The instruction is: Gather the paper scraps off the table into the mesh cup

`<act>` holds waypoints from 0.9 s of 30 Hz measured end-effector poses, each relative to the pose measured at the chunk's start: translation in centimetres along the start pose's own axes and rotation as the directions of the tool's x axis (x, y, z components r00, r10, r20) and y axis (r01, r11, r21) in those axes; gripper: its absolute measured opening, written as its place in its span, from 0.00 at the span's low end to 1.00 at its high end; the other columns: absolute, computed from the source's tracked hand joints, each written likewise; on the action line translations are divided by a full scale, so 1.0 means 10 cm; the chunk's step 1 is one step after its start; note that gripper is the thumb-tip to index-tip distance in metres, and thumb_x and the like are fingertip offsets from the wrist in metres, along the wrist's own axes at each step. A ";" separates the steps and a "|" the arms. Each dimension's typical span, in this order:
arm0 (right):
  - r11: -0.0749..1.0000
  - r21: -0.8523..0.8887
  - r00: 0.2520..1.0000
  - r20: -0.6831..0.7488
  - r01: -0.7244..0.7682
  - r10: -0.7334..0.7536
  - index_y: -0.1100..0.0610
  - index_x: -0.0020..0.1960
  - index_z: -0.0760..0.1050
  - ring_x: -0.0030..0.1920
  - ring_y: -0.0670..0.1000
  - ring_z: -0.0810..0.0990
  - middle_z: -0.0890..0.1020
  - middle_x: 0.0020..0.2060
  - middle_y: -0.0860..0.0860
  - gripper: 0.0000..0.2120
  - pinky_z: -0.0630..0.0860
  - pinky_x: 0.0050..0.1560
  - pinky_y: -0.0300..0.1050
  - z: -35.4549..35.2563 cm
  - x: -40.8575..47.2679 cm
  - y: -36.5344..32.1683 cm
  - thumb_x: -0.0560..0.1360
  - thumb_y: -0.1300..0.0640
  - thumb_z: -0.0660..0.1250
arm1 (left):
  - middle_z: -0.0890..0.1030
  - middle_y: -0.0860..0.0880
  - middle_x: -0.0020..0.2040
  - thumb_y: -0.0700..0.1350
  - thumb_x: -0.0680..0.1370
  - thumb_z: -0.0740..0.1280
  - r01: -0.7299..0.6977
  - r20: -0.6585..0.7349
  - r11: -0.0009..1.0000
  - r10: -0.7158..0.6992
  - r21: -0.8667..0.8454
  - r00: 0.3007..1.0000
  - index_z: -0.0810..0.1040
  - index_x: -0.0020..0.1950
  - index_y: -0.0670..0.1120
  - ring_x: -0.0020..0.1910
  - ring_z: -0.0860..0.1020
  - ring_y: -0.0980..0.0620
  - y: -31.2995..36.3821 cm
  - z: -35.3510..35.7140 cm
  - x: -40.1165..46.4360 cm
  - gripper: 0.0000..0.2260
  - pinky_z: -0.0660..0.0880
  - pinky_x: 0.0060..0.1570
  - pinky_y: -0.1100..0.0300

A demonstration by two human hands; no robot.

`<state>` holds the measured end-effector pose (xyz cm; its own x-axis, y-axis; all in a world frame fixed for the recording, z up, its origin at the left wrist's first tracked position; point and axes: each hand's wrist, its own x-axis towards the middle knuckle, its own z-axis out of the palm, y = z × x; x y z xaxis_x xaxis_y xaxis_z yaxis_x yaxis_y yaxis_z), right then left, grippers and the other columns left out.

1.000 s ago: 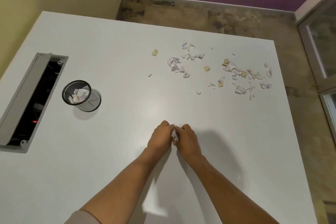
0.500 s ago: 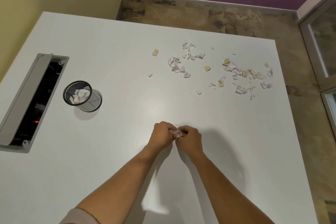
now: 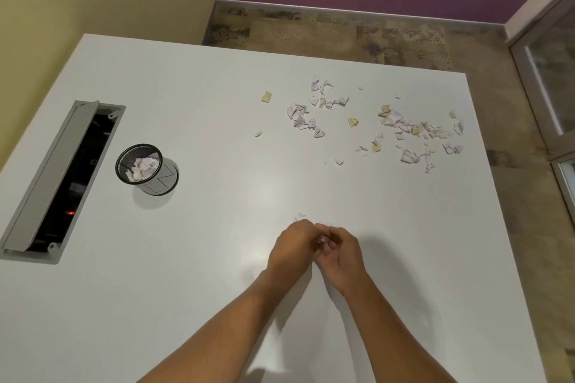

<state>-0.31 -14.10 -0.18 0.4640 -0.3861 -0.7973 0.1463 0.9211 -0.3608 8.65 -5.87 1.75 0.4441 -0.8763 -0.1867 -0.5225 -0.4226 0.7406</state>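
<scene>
Left hand (image 3: 294,246): my fingers curl over the wad (image 3: 322,241).
Right hand (image 3: 340,250): pinches it too.
Method: compress tight, carry to mesh cup (image 3: 139,164).

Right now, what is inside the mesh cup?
Crumpled paper scraps, white with some purple tint, lie inside the mesh cup. What lies under them at the bottom is covered.

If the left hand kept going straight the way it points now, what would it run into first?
Probably the small paper scrap lying just beyond the left hand; after that, bare table until the scattered scraps. Depth is uncertain.
</scene>
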 end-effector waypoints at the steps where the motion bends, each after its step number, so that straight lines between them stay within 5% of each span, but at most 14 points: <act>1: 1.000 0.029 1.000 -0.018 -0.009 0.010 0.65 0.43 0.77 0.39 0.53 0.79 0.80 0.37 0.59 0.06 0.75 0.47 0.46 -0.01 0.01 0.01 0.75 0.64 0.63 | 0.79 0.55 0.41 0.42 0.73 0.58 -0.024 0.017 1.000 0.024 0.006 1.000 0.82 0.49 0.51 0.40 0.71 0.60 0.04 0.00 -0.01 0.14 0.64 0.40 0.74; 5: 1.000 0.023 0.995 -0.104 -0.008 0.010 0.65 0.44 0.77 0.41 0.53 0.79 0.81 0.39 0.58 0.08 0.75 0.46 0.45 -0.04 0.06 0.03 0.78 0.62 0.62 | 0.82 0.51 0.41 0.40 0.74 0.59 -0.065 0.022 0.997 0.066 -0.039 0.998 0.83 0.45 0.46 0.41 0.77 0.55 0.07 -0.02 -0.03 0.12 0.74 0.43 0.61; 10: 0.999 0.028 0.995 -0.097 -0.036 0.039 0.66 0.44 0.77 0.34 0.52 0.76 0.79 0.36 0.58 0.09 0.77 0.34 0.42 -0.02 0.04 -0.04 0.78 0.62 0.62 | 0.84 0.52 0.48 0.35 0.75 0.66 -0.021 -0.144 0.986 -0.004 -0.168 0.990 0.85 0.50 0.46 0.47 0.78 0.61 -0.11 -0.10 0.06 0.10 0.75 0.52 0.63; 13: 0.998 0.029 0.993 -0.105 -0.053 0.055 0.66 0.45 0.77 0.31 0.51 0.77 0.79 0.34 0.57 0.10 0.77 0.32 0.40 -0.08 0.06 -0.07 0.78 0.60 0.63 | 0.80 0.50 0.57 0.38 0.77 0.67 0.055 -0.195 0.998 -0.053 0.002 0.979 0.81 0.59 0.46 0.55 0.77 0.54 -0.33 -0.10 0.19 0.12 0.73 0.55 0.61; 16: 0.998 0.037 0.994 -0.094 -0.053 0.056 0.66 0.45 0.78 0.31 0.50 0.78 0.79 0.34 0.56 0.10 0.77 0.32 0.40 -0.15 0.05 -0.11 0.77 0.60 0.62 | 0.73 0.48 0.66 0.38 0.75 0.67 0.051 -0.001 0.966 -0.053 0.253 0.999 0.73 0.69 0.49 0.59 0.73 0.45 -0.53 -0.08 0.32 0.22 0.75 0.56 0.53; 21: 0.998 0.037 0.995 -0.082 -0.050 0.053 0.66 0.46 0.78 0.32 0.51 0.78 0.80 0.35 0.57 0.11 0.78 0.32 0.41 -0.20 0.01 -0.16 0.78 0.59 0.62 | 0.70 0.53 0.41 0.37 0.76 0.61 -0.061 0.063 0.901 0.037 0.429 0.997 0.70 0.43 0.44 0.41 0.67 0.50 -0.68 0.04 0.43 0.03 0.72 0.33 0.57; 27: 0.998 0.059 0.995 -0.096 -0.031 0.036 0.68 0.46 0.78 0.32 0.52 0.79 0.80 0.35 0.58 0.11 0.80 0.34 0.42 -0.18 0.00 -0.18 0.79 0.60 0.61 | 0.77 0.49 0.39 0.36 0.74 0.66 -0.078 0.057 0.877 0.058 0.475 0.997 0.77 0.37 0.42 0.40 0.73 0.48 -0.79 0.07 0.40 0.06 0.76 0.31 0.51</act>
<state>-2.15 -15.87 -0.43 0.3832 -0.3556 -0.8525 0.1837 0.9338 -0.3070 14.03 -6.20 -5.27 0.3710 -0.9111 -0.1794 -0.8384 -0.4117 0.3572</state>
